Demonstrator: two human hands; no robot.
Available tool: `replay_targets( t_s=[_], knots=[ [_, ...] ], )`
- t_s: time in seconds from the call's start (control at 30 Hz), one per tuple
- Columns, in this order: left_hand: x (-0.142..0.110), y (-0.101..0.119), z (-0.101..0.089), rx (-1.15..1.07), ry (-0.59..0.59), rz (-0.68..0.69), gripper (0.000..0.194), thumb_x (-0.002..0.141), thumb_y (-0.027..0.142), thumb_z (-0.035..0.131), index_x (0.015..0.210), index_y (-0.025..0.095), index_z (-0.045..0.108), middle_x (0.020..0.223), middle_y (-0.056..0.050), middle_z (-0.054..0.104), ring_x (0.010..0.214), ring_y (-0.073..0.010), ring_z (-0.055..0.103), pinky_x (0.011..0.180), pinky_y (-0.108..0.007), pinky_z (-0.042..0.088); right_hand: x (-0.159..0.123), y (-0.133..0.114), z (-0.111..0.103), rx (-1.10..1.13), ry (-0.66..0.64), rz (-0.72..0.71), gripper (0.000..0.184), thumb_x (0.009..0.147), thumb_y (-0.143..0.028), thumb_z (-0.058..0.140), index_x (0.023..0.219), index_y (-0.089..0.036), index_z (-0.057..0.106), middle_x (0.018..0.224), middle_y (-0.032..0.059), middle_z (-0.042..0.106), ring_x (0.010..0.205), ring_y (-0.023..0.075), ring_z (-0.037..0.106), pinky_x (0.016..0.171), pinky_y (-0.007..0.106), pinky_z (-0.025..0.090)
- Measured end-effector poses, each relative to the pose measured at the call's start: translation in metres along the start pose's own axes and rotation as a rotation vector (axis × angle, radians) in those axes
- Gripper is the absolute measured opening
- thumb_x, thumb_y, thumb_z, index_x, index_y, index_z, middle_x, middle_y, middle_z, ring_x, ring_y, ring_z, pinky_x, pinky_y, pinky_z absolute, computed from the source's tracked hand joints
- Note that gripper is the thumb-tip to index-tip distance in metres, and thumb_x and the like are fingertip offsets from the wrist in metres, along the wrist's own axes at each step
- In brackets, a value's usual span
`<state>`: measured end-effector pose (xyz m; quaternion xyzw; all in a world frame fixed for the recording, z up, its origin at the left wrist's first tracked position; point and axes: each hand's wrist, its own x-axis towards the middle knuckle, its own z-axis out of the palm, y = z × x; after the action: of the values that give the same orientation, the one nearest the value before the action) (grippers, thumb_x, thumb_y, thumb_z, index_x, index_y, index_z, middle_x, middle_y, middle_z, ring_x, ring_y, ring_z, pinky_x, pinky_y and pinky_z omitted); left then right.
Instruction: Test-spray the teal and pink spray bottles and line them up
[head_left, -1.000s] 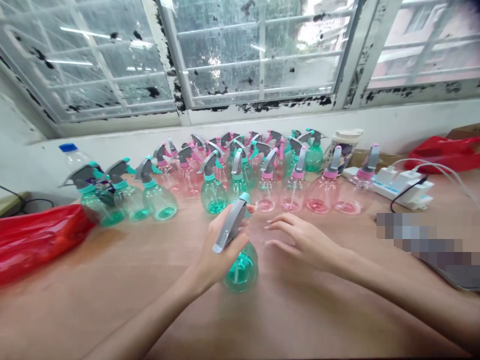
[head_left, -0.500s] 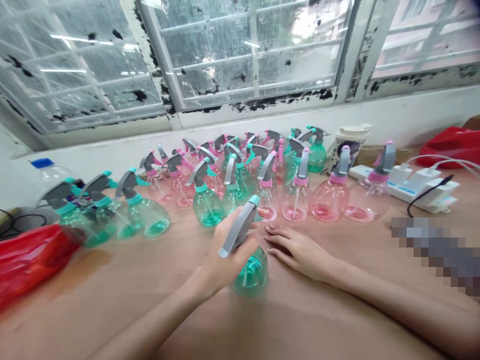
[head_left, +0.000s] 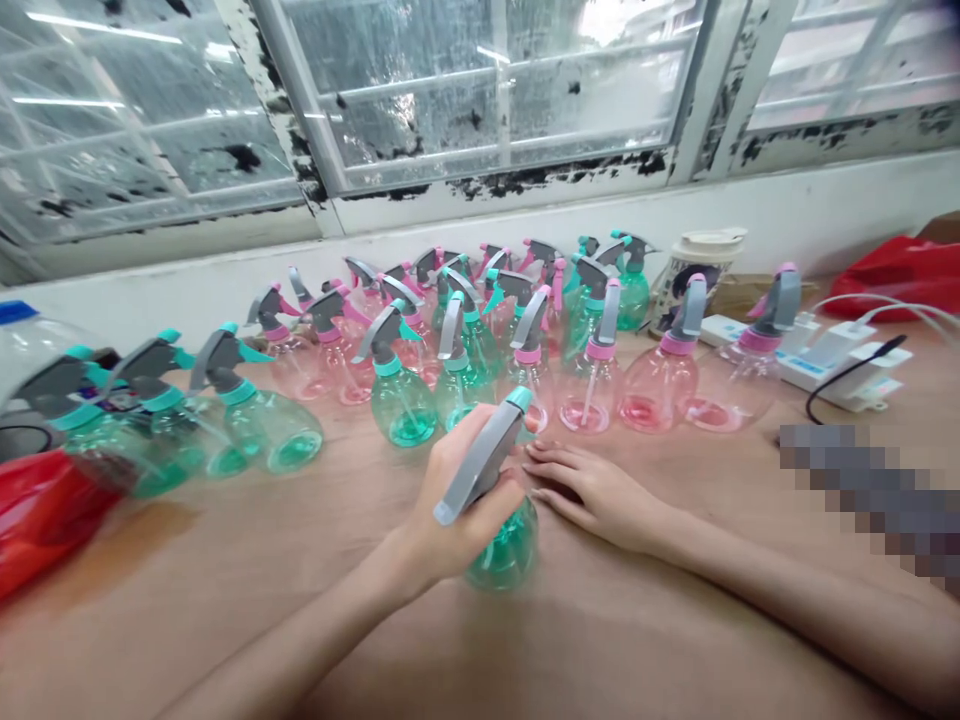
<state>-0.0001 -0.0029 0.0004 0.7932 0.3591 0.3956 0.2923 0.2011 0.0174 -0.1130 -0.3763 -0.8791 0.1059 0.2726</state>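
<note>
My left hand (head_left: 457, 500) is wrapped round the neck of a green spray bottle (head_left: 504, 552) with a grey trigger head and a teal nozzle. This bottle stands on the wooden table, its nozzle pointing away from me, and my fingers hide its collar and trigger. Flat on the table just to its right lies my right hand (head_left: 592, 490), fingers stretched out and holding nothing. Beyond my hands are a green spray bottle (head_left: 405, 405) and a pink spray bottle (head_left: 587, 392), part of a front row of several.
More green spray bottles (head_left: 274, 425) stand at the left beside a red plastic bag (head_left: 52, 515). At the back right are a patterned paper cup (head_left: 686, 275), a white power strip (head_left: 840, 370) with cables, and another red bag (head_left: 892, 275). A window (head_left: 487, 100) rises behind.
The view has shifted slightly, so the bottles at the left appear farther left and higher. My left hand keeps its hold on the green spray bottle, and my right hand stays resting on the table.
</note>
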Motion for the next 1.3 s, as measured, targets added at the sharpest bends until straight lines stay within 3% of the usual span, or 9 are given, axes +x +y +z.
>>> replay_targets(
  t_s=[0.3, 0.67, 0.93, 1.3],
  knots=[
    [-0.0023, 0.0026, -0.0028, 0.079, 0.003, -0.045, 0.016, 0.075, 0.023, 0.047, 0.089, 0.022, 0.053, 0.077, 0.0, 0.056, 0.065, -0.0168, 0.05, 0.064, -0.031, 0.044, 0.0001, 0.0015, -0.0005, 0.022, -0.008, -0.01, 0.032, 0.097, -0.028, 0.048, 0.122, -0.017, 0.064, 0.132, 0.0138, 0.062, 0.127, 0.027, 0.054, 0.105, 0.048, 0.045],
    [-0.0007, 0.0006, -0.0035, 0.041, -0.003, -0.022, 0.027, 0.068, 0.019, 0.048, 0.093, 0.024, 0.056, 0.084, -0.002, 0.058, 0.068, -0.0186, 0.053, 0.067, -0.033, 0.047, -0.0003, -0.0009, -0.0011, 0.029, 0.008, 0.0, 0.031, 0.096, -0.026, 0.048, 0.122, -0.02, 0.065, 0.13, 0.0121, 0.063, 0.125, 0.0272, 0.055, 0.102, 0.048, 0.048],
    [-0.0037, 0.0042, -0.0054, 0.036, 0.022, -0.058, 0.006, 0.073, 0.021, 0.045, 0.078, 0.023, 0.048, 0.066, 0.003, 0.045, 0.055, -0.014, 0.044, 0.056, -0.029, 0.039, -0.0006, 0.0, -0.0002, 0.012, -0.011, 0.007, 0.034, 0.097, -0.028, 0.047, 0.125, -0.017, 0.063, 0.134, 0.0115, 0.061, 0.127, 0.0274, 0.053, 0.105, 0.048, 0.046],
    [-0.0037, -0.0012, -0.0044, 0.064, 0.056, -0.017, 0.009, 0.071, 0.019, 0.048, 0.08, 0.023, 0.05, 0.071, 0.001, 0.047, 0.061, -0.016, 0.045, 0.06, -0.03, 0.042, -0.0016, 0.0013, -0.0005, 0.036, -0.004, 0.006, 0.032, 0.097, -0.028, 0.048, 0.123, -0.02, 0.064, 0.133, 0.0118, 0.061, 0.126, 0.0273, 0.054, 0.103, 0.048, 0.047]
  ],
)
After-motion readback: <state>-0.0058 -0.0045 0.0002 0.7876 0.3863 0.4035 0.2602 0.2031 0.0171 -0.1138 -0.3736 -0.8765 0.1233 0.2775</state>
